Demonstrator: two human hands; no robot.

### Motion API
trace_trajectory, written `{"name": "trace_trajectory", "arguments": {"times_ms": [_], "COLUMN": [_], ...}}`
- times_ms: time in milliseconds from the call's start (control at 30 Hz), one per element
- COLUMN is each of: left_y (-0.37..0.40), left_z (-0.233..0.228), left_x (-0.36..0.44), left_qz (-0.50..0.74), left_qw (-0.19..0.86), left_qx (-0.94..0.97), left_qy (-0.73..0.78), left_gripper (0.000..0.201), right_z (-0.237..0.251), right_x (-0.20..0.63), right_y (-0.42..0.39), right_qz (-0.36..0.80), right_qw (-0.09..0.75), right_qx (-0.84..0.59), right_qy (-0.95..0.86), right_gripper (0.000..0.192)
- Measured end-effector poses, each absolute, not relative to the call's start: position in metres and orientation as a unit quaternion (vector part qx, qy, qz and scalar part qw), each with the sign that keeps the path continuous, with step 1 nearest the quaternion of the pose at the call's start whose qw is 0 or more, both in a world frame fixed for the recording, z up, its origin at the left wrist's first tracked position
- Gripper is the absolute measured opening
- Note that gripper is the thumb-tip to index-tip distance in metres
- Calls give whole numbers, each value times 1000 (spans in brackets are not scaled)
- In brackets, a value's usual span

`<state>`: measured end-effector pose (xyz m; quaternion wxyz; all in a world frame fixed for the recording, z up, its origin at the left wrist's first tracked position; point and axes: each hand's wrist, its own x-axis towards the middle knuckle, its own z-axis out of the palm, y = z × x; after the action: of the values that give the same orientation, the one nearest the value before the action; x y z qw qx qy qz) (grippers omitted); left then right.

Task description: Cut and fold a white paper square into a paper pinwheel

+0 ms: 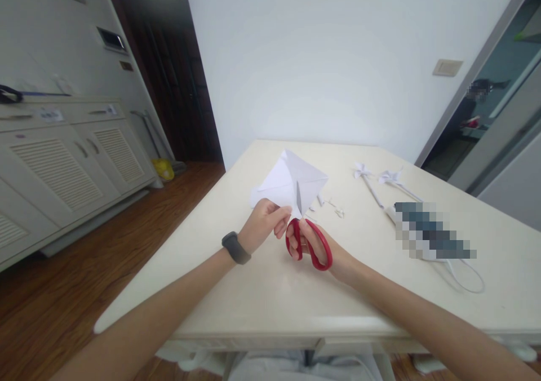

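Note:
My left hand (265, 221) pinches the near edge of a folded white paper sheet (291, 182) and holds it up above the cream table (270, 291). A dark band sits on that wrist. My right hand (315, 243) has its fingers through the handles of red scissors (307, 244). The blades point upward into the paper near its middle. Small white paper scraps (333, 205) lie on the table just beyond the scissors.
Two white paper pinwheels on sticks (372, 179) lie at the right of the table beside a blurred flat object (431, 231) with a white cord. White cabinets (63, 161) stand at left across a wooden floor; a dark doorway is behind.

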<state>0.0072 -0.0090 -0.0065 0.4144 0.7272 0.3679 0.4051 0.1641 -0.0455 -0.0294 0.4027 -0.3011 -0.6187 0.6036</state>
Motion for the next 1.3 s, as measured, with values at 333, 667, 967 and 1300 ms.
{"name": "trace_trajectory", "arguments": {"times_ms": [333,667,967,1300], "left_y": [-7,-10,-13,-10], "left_z": [-10,-6,-2,-5], "left_x": [6,7,7,7], "left_qz": [401,394,392,396], "left_qw": [432,461,433,443], "left_qx": [724,720,734,730], "left_qy": [357,338,347,337], "left_gripper": [46,46,49,48], "right_z": [-31,-28,-38,-34], "right_x": [164,163,165,164], "right_y": [-43,-47,-44,-43], "right_qz": [596,608,596,600], "right_qw": [405,406,424,428], "right_qx": [-288,-288,-283,-282], "right_qy": [-631,-619,-621,-614], "right_gripper": [39,40,44,44]}}
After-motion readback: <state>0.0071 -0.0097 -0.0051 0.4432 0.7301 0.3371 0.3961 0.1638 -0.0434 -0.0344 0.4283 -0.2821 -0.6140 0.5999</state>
